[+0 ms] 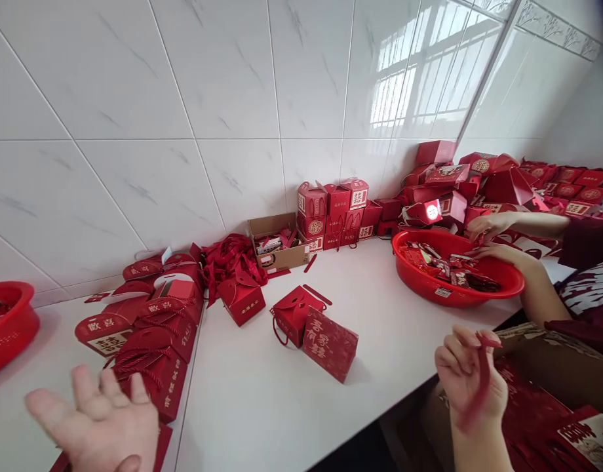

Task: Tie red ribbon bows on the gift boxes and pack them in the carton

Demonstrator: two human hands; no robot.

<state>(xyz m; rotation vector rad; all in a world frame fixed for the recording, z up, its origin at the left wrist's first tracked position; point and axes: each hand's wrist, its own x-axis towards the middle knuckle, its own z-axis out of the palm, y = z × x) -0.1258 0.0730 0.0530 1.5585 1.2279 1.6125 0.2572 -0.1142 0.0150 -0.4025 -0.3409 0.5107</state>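
Note:
My left hand (102,423) is at the lower left, fingers spread and holding nothing, in front of a row of red gift boxes (171,334) with rope handles. My right hand (468,377), at the lower right, pinches a red ribbon strip (484,377) that hangs down past the wrist and is slightly blurred. Between my hands on the white table (262,387) stand a red box with a rope handle (292,314) and, touching it, a patterned red box (330,344) with gold characters. Another red box (241,301) sits behind them.
A heap of red ribbons (235,255) lies beside a small cardboard box (282,259) by the wall. Stacked red boxes (335,213) stand farther right. A co-worker's hands (493,226) are at a red basin (444,298) of wrapped sweets. An open carton (562,347) is at lower right.

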